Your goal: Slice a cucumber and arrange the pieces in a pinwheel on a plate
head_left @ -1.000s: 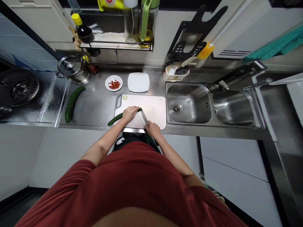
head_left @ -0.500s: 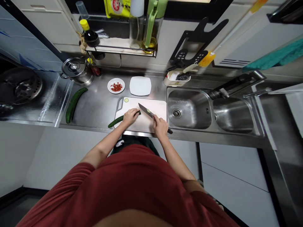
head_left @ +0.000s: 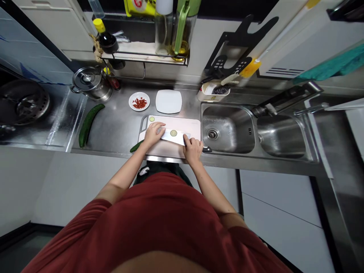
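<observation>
Gripping knife [head_left: 179,138] w/ R hand [head_left: 193,151]; L hand [head_left: 152,135] near tip, grip unclear. 2 slices [head_left: 173,133] cut; part-cut cucumber [head_left: 136,146], whole cucumber [head_left: 88,125] left.

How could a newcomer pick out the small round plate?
On the steel counter, left of the double sink, lies a cutting board. Just beyond its handle end sits the round plate. Unlike the squarish plate beside it, it holds red pieces.

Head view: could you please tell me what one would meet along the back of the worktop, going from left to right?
Pot → round plate with red pieces → square white plate → small holder → tap.
</observation>
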`<state>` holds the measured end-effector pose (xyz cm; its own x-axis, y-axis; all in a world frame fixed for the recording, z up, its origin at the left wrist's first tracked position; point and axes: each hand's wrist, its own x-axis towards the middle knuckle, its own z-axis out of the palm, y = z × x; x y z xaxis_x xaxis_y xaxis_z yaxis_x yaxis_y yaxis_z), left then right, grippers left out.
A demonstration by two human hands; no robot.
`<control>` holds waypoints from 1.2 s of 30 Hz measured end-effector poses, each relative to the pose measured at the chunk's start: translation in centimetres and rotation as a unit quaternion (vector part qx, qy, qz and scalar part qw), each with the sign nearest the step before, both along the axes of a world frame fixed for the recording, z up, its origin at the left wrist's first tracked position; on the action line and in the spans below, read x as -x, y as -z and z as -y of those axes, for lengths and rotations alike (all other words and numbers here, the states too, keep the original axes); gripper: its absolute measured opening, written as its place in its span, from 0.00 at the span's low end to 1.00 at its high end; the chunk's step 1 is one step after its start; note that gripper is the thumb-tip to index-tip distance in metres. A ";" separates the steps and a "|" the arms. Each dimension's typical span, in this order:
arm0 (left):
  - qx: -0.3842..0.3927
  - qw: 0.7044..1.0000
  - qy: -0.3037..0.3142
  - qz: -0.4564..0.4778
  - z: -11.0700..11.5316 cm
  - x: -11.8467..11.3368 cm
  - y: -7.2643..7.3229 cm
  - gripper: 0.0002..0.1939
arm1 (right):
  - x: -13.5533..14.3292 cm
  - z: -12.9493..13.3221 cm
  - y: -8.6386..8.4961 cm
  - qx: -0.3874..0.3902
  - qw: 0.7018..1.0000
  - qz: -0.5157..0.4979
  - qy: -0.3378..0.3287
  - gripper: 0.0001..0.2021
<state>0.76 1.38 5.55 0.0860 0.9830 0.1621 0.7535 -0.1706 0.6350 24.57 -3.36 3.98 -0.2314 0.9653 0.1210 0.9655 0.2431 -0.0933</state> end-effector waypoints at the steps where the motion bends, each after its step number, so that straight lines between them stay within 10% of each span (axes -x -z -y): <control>1: 0.009 0.999 0.035 -0.015 0.0 -0.3 -0.6 0.17 | 0.0 0.0 -0.1 -0.004 1.000 0.002 -0.008 0.26; 13: 0.023 0.993 0.096 -0.060 1.5 -3.2 -1.0 0.10 | -0.8 1.0 0.2 -0.021 0.999 0.005 -0.041 0.25; 19: 0.047 0.998 0.015 0.033 1.1 -2.9 -0.9 0.08 | -1.8 1.5 0.5 -0.007 1.000 0.003 -0.018 0.24; 26: 0.141 0.967 -0.166 0.130 -3.9 2.2 3.3 0.11 | -3.3 1.6 1.0 0.016 1.000 -0.002 0.023 0.25; 36: 0.201 0.955 -0.220 0.008 -8.0 4.5 6.8 0.06 | -3.5 1.1 1.5 0.029 0.998 -0.017 0.046 0.24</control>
<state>-3.77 9.33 -1.29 -0.3480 0.9070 -0.2371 0.6865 0.4188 0.5944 28.10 -4.48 2.43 -0.1378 0.9879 0.0709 0.9797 0.1465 -0.1369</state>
